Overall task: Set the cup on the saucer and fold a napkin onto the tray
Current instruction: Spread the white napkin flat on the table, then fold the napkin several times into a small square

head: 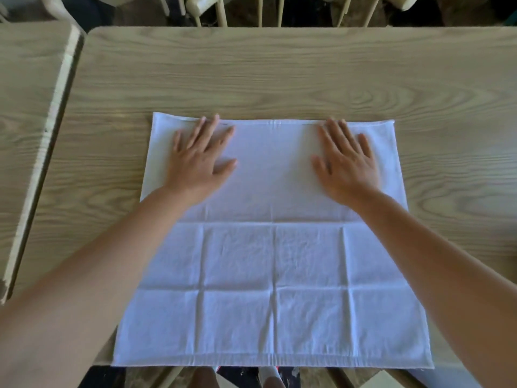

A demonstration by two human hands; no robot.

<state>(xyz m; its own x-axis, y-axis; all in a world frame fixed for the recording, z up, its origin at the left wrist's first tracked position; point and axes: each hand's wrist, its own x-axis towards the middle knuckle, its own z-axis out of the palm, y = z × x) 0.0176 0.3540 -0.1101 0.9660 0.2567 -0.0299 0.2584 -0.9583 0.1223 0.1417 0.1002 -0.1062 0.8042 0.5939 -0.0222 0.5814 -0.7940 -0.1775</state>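
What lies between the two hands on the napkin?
Only bare white napkin, seen in the head view; the left hand and right hand both press flat near its far edge.

white napkin (pixel 272 256) with a grid of creases; pale wood-grain table (pixel 279 74); cream chairs (pixel 223 7).

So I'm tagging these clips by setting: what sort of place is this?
Probably a home dining area. A wood-grain table has pale wooden chairs at its far side, and both hands press a white cloth napkin flat on it.
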